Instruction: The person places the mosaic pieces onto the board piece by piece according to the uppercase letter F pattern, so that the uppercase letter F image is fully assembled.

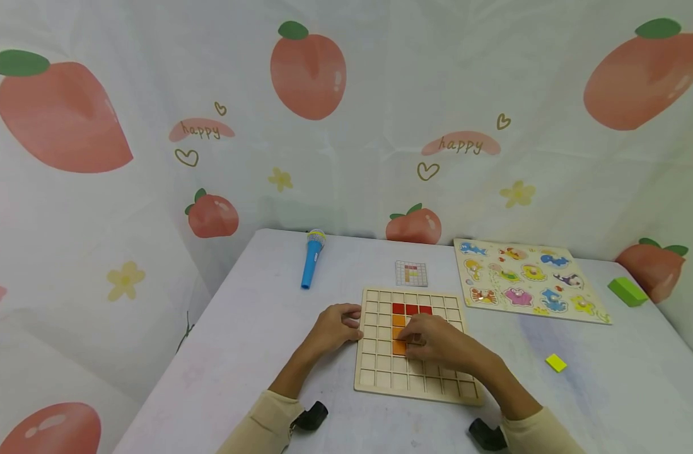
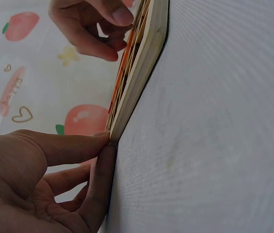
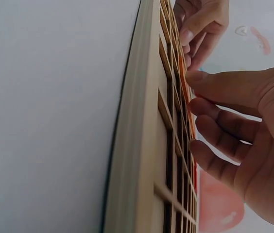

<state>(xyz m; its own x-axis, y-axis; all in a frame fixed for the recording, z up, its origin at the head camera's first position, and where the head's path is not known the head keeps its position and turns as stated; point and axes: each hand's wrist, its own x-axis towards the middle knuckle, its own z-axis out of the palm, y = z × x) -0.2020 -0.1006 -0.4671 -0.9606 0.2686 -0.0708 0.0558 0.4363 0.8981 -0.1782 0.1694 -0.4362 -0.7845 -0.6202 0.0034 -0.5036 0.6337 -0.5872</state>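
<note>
A square wooden grid board point(image 1: 374, 362) lies flat on the white table. Set in its cells are a row of red tiles point(image 1: 412, 309) and, below them, a column of orange tiles point(image 1: 399, 348). My left hand point(image 1: 330, 329) pinches the board's left edge; in the left wrist view its thumb point(image 2: 74, 148) is on the upper rim and the index finger against the side. Over the orange column, my right hand point(image 1: 437, 340) has its fingertips down at the tiles and partly covers them. Its loosely bent fingers point(image 3: 224, 126) stand at the board's face in the right wrist view.
Behind the board lies a small pattern card point(image 1: 411, 273) with a colored grid. A blue toy microphone point(image 1: 311, 261) is at back left, an animal puzzle board point(image 1: 533, 272) at back right. Farther right are a green block point(image 1: 627, 292) and a yellow tile point(image 1: 556, 362).
</note>
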